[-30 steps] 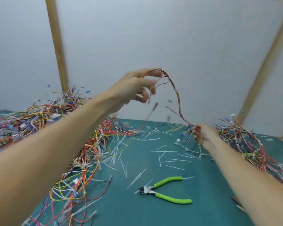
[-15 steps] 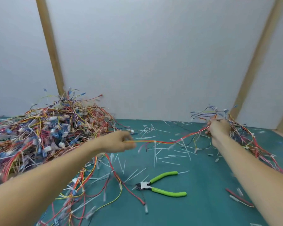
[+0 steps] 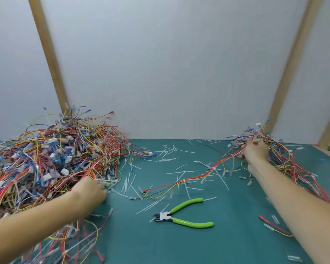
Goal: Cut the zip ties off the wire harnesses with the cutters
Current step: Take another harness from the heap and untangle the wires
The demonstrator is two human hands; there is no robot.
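A big tangled pile of wire harnesses [image 3: 51, 159] covers the left of the green mat [image 3: 227, 244]. My left hand [image 3: 90, 195] rests at the pile's near right edge, its fingers blurred and hidden among the wires. My right hand [image 3: 255, 152] grips one end of a red, yellow and black harness [image 3: 191, 179] at a smaller pile [image 3: 286, 159] on the far right. That harness trails left across the mat. The green-handled cutters [image 3: 181, 216] lie on the mat between my arms, untouched.
Several cut white zip tie pieces [image 3: 168, 159] are scattered over the middle of the mat. Loose red and yellow wires [image 3: 274, 226] lie by my right forearm. A white wall with wooden posts [image 3: 50, 60] closes the back.
My left hand let go of the harness and dropped left to the big pile's edge. The harness, stretched between both hands before, now lies on the mat, held only by my right hand.
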